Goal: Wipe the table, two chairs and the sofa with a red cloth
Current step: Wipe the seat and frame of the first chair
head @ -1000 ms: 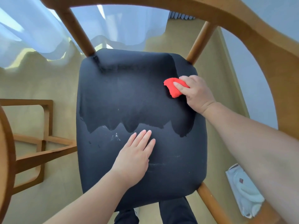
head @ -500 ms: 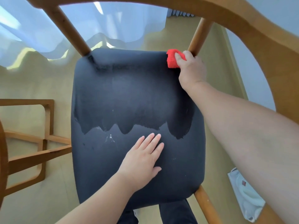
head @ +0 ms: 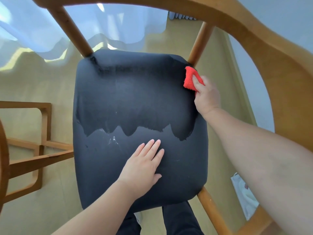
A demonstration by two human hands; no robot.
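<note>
A wooden chair with a black padded seat (head: 135, 102) fills the head view from above. Its far half looks darker, with a scalloped edge across the middle. My right hand (head: 205, 97) grips a folded red cloth (head: 189, 78) and presses it on the seat's far right corner, beside a wooden back post (head: 199, 41). My left hand (head: 144, 167) lies flat on the near half of the seat, fingers together, holding nothing. A few pale specks (head: 113, 140) show just left of its fingertips.
The chair's curved wooden back rail (head: 254, 36) arches over the top and right. A second wooden frame (head: 39, 150) stands at the left on the beige floor. White curtains (head: 42, 31) hang at the far side. A pale bag (head: 243, 195) lies at the lower right.
My right hand swept the red cloth from the seat's right middle up to the far right corner, then drew it slightly back along the right edge. My left hand stayed flat on the seat.
</note>
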